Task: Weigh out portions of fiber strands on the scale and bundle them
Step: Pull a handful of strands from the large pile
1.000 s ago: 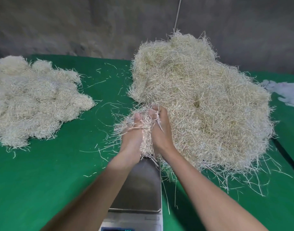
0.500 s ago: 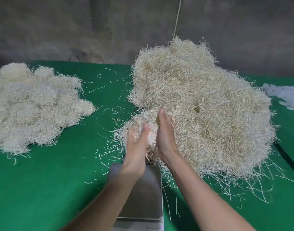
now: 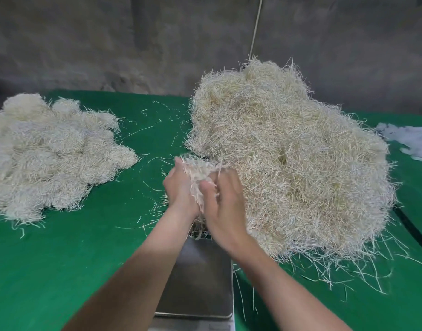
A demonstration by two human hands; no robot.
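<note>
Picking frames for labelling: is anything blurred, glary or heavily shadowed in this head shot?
Head view: the clump of strands gripped by the left hand and right hand is motion-smeared; the big pile looks crisp; the scale plate has a dull sheen, no glare; shadows are soft.

L hand (image 3: pixel 180 187) & R hand (image 3: pixel 225 206) side by side, both forearms stretched fwd, fingers curled round a clump of strands (image 3: pixel 200 168) squeezed btwn the palms.

Big strand heap (image 3: pixel 301 168) blocks the table's (image 3: pixel 61 271) right half, crowding the scale (image 3: pixel 200 278) at the near edge. Smaller heap (image 3: pixel 49 158) fills the left edge. Open lane between them; near-left corner passable.
</note>
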